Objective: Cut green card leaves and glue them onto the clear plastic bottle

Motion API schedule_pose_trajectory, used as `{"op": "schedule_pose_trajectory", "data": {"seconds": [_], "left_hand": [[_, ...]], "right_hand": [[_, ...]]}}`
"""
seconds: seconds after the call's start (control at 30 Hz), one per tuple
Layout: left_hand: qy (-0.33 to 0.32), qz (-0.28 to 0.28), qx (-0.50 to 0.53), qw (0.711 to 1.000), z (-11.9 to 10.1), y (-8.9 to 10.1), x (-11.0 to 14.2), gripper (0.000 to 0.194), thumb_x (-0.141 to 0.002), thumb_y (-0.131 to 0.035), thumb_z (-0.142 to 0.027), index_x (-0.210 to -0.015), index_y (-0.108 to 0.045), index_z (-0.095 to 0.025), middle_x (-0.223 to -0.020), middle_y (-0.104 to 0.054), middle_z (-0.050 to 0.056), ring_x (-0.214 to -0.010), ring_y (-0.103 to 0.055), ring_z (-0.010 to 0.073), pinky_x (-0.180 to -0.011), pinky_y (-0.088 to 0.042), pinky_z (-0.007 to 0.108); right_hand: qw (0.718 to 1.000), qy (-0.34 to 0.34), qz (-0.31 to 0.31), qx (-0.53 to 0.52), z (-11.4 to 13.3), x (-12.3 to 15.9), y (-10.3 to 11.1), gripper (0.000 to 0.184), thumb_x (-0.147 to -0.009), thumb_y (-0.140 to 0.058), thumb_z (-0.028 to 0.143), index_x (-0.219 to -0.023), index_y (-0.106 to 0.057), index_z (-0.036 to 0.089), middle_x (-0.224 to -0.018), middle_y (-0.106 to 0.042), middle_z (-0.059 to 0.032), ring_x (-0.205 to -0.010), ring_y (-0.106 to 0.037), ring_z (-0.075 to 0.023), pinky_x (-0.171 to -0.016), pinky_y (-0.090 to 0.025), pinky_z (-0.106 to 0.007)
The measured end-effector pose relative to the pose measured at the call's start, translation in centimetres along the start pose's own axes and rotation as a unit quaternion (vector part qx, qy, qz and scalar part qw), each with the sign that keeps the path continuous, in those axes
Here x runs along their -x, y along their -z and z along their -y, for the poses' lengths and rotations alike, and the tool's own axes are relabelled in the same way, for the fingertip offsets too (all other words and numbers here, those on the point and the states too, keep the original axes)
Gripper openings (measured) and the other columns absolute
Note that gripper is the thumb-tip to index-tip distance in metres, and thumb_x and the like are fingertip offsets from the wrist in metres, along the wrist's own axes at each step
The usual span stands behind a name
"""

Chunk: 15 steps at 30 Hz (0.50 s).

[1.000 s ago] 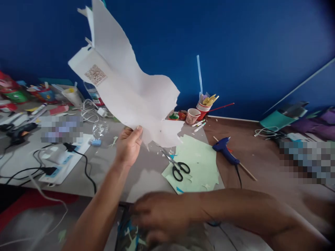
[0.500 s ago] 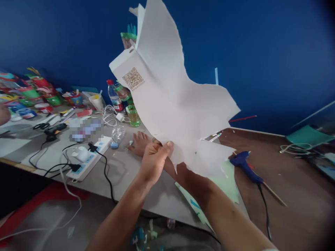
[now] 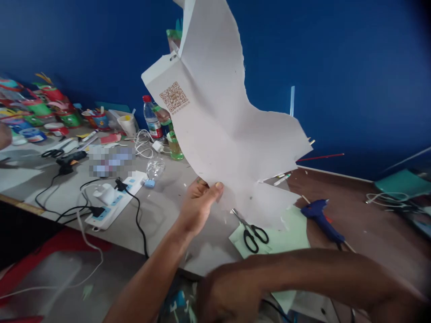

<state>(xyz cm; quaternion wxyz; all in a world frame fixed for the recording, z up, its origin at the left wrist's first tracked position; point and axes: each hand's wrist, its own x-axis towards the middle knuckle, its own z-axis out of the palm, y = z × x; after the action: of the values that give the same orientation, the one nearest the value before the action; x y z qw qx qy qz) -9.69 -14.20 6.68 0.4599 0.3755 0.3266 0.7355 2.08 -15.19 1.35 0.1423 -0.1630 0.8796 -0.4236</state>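
My left hand (image 3: 200,204) pinches the lower edge of a large white paper cut-out (image 3: 215,116) between thumb and fingers. The sheet stands up in the air, with curved and ragged edges, a folded flap at the left and a brown QR code on it. My right hand (image 3: 232,289) is low down at the table's front edge, bent and smeared by motion, its fingers hidden. Black-handled scissors (image 3: 251,233) lie on pale green paper (image 3: 286,240), just below the white sheet and above my right forearm. Small paper scraps (image 3: 178,305) show below the table edge.
A blue glue gun (image 3: 323,220) and a wooden stick lie on the brown surface at right. A white power strip (image 3: 117,202) with black cables is at left. Farther back stand bottles (image 3: 153,119), cups and painted crafts. A blue wall closes off the back.
My right hand went from the table's edge to beyond my left hand, behind the sheet, then back down to the edge. My left hand keeps hold of the paper cut-out; the view swung left.
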Motion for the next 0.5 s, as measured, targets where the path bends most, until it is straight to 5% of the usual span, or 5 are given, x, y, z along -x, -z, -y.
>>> {"op": "schedule_pose_trajectory", "data": {"seconds": [0.07, 0.2, 0.3, 0.5], "left_hand": [[0.011, -0.007, -0.013, 1.000, 0.8, 0.1, -0.3, 0.013, -0.076, -0.070, -0.031, -0.073, -0.068, -0.018, -0.078, -0.069, 0.002, -0.084, -0.064, 0.0166, -0.081, -0.047, 0.028], [0.041, -0.030, -0.010, 0.999, 2.6, 0.7, -1.3, 0.018, -0.072, -0.073, -0.032, -0.080, -0.067, -0.018, -0.074, -0.069, 0.002, -0.079, -0.064, 0.0172, -0.075, -0.049, 0.029], [0.049, -0.076, -0.008, 0.996, 3.2, 1.1, -2.3, 0.019, -0.067, -0.076, -0.030, -0.070, -0.061, -0.018, -0.066, -0.066, -0.001, -0.074, -0.065, 0.0162, -0.073, -0.050, 0.029], [0.028, -0.107, -0.054, 0.992, 3.9, 1.5, -3.5, 0.027, -0.064, -0.077, -0.035, -0.072, -0.057, -0.019, -0.072, -0.067, 0.000, -0.070, -0.063, 0.0153, -0.060, -0.048, 0.025]], "right_hand": [[1.000, 0.011, -0.007, -0.014, 0.6, 2.9, -0.6, 0.018, -0.081, -0.060, 0.015, -0.098, -0.068, 0.016, -0.087, -0.073, -0.0035, -0.077, -0.067, -0.0125, -0.071, -0.048, -0.016], [0.971, -0.067, -0.228, -0.020, 2.4, 8.1, 0.8, 0.030, -0.086, -0.047, 0.018, -0.106, -0.068, 0.008, -0.097, -0.071, -0.0135, -0.092, -0.065, -0.0176, -0.084, -0.047, -0.024], [0.945, -0.129, -0.298, -0.049, 3.4, 11.3, 2.0, 0.031, -0.089, -0.047, 0.023, -0.109, -0.068, 0.010, -0.099, -0.070, -0.0130, -0.089, -0.065, -0.0169, -0.081, -0.048, -0.025], [0.852, -0.250, -0.445, -0.116, 2.3, 15.9, 1.5, 0.027, -0.088, -0.050, 0.029, -0.104, -0.068, 0.016, -0.098, -0.071, -0.0076, -0.090, -0.065, -0.0177, -0.081, -0.049, -0.028]]}}
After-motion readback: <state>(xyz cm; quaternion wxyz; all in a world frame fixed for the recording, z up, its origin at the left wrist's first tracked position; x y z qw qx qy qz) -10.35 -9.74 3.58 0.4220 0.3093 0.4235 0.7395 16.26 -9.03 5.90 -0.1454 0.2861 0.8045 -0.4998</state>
